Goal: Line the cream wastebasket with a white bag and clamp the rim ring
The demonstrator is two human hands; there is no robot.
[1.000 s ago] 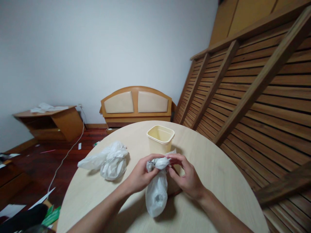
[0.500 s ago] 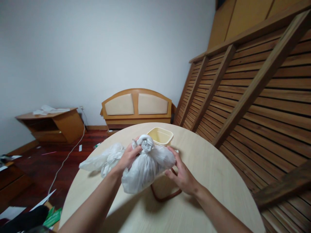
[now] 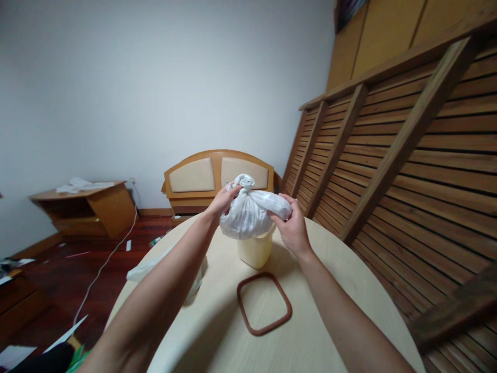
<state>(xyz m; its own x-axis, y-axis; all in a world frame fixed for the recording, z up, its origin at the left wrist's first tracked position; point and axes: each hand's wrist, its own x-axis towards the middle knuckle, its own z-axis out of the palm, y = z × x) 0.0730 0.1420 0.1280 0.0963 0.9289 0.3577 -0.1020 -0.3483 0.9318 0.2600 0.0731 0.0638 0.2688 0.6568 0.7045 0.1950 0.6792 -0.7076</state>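
Observation:
A bunched, knotted white plastic bag (image 3: pixel 246 215) is held up between both hands, over a pale yellow bin (image 3: pixel 255 253) whose opening it hides. My left hand (image 3: pixel 224 200) grips the bag beside its twisted top. On the other side, my right hand (image 3: pixel 292 224) has its fingers closed round a bulging end of the bag. A brown rounded-square ring (image 3: pixel 264 330) lies flat on the round table, nearer to me than the bin. Another white plastic bag (image 3: pixel 145 268) rests on the left, partly covered by my left forearm.
The pale round table (image 3: pixel 330 305) fills the lower middle. Wooden slatted panels (image 3: pixel 388 171) lean along the right side. A headboard (image 3: pixel 219 176) stands behind the table, and a low cabinet (image 3: pixel 108 210) with papers on top is at left.
Both hands have raised the knotted bag and moved it away from me, from above the ring to above the bin. The ring now shows fully.

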